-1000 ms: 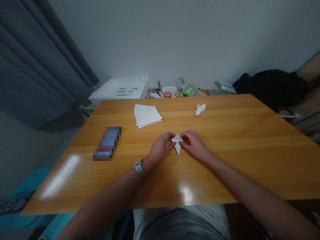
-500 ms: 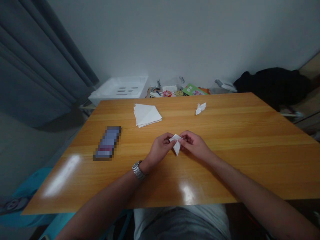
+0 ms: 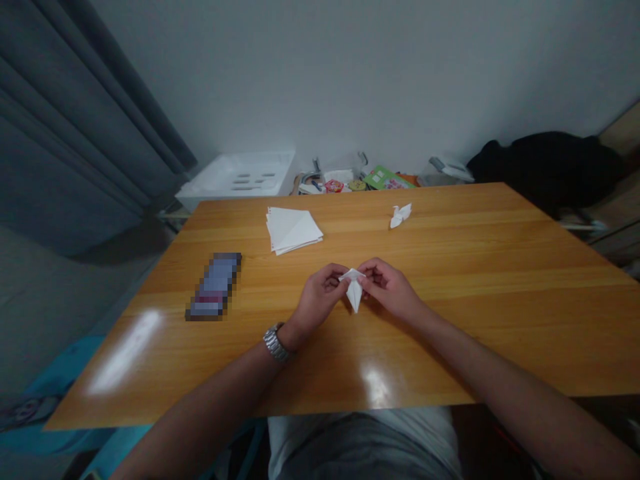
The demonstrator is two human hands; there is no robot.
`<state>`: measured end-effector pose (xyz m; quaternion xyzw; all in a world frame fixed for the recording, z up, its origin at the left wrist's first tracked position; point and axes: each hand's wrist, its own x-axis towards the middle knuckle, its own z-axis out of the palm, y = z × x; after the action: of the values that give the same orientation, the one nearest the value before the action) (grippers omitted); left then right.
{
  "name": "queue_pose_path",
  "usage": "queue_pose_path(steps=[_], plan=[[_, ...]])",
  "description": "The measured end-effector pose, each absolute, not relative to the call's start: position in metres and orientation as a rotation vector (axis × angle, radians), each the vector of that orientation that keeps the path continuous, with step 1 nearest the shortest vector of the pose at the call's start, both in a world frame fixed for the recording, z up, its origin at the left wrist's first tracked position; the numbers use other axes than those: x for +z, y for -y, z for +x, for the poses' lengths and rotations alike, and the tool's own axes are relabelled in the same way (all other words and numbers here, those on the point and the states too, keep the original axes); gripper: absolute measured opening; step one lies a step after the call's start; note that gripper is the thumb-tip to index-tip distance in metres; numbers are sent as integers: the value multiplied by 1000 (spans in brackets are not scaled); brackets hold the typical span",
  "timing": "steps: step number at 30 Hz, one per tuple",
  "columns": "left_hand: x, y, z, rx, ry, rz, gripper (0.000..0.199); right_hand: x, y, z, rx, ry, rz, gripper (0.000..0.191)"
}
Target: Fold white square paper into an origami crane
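Observation:
A small folded white paper [image 3: 355, 295] is held between both hands over the middle of the wooden table, its narrow point toward me. My left hand [image 3: 323, 293] pinches its left corner with thumb and fingers; a metal watch is on that wrist. On the right corner, my right hand [image 3: 389, 287] has a similar pinch, thumb on top. Beyond the hands, a stack of white paper sheets [image 3: 293, 229] lies to the left, and a folded white paper bird [image 3: 401, 215] rests to the right.
A blurred-out phone [image 3: 215, 285] lies on the left of the wooden table [image 3: 500, 267]. Behind the far edge are a white plastic tray [image 3: 240, 175], a green booklet [image 3: 385, 179] and small items. Black cloth [image 3: 545, 167] is at the back right.
The upper part of the folded paper looks flatter and its lower point a little wider. Both hands keep their pinch at nearly the same place.

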<state>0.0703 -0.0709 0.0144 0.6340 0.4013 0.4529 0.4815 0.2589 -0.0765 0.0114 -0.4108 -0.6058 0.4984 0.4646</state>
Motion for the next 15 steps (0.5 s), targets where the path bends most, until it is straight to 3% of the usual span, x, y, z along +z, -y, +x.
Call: queue_pose_path(steps=[15], plan=[[17,72,70,1134,-952,1595,21,14,80,257,1102,1510,-1002,17]])
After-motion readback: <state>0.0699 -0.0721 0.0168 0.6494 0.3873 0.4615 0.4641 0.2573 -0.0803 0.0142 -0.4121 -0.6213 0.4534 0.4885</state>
